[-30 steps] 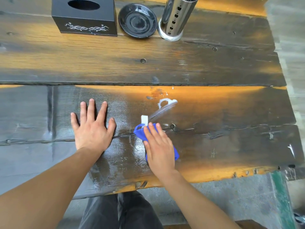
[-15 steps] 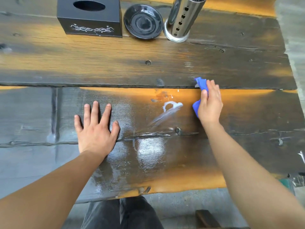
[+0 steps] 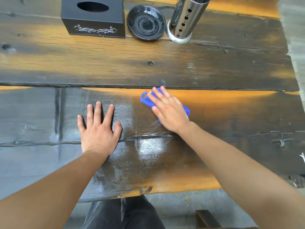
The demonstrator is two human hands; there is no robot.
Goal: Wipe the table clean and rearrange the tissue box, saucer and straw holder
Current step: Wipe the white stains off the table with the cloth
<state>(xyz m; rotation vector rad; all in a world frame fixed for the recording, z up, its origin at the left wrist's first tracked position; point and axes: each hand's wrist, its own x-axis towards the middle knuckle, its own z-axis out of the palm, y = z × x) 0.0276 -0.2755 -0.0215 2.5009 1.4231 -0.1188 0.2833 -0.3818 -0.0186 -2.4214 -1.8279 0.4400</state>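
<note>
Right now the person's right hand [image 3: 170, 111] is lying flat, fingers together, pressing a blue cloth [image 3: 146, 100] onto the wet, glossy near plank of the dark wooden table [image 3: 231, 66], just below the seam between the planks. Beside it the left hand [image 3: 99, 129] is resting palm-down with fingers spread, holding nothing. Along the far edge a black tissue box [image 3: 94, 20], a black saucer [image 3: 146, 22] and a perforated steel straw holder [image 3: 183, 22] are standing in a close row, left to right.

Single head view, steeply downward, close over table [image 3: 165, 66].
</note>
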